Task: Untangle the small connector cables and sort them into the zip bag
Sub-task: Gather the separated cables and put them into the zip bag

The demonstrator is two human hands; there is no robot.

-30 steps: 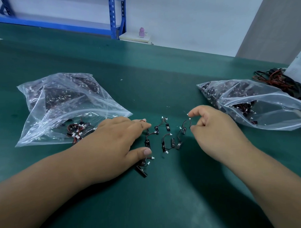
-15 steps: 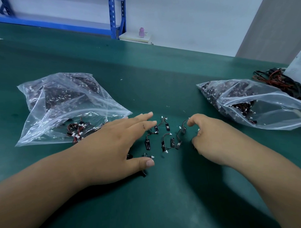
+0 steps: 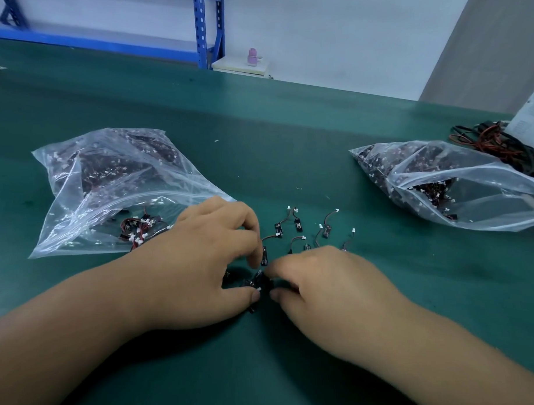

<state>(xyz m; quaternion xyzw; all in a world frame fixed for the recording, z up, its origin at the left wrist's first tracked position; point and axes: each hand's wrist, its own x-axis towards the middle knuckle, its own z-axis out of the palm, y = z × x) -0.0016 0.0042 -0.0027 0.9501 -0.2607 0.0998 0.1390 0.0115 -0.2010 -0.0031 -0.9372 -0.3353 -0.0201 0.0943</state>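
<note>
I see my left hand (image 3: 201,259) and right hand (image 3: 326,282) meet over a small black cable clump (image 3: 256,281) on the green felt table (image 3: 257,142), fingertips curled, pinching it. Loose connector cables (image 3: 297,228) lie just beyond. Crinkled clear zip bags sit left (image 3: 107,183) and right (image 3: 455,180).

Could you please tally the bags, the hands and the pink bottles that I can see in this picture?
Clear zip bags: 2, the left zip bag and the right zip bag.
Hands: 2, the left hand and the right hand.
Pink bottles: 1, the pink bottle beyond the table.
Total: 5.
</note>
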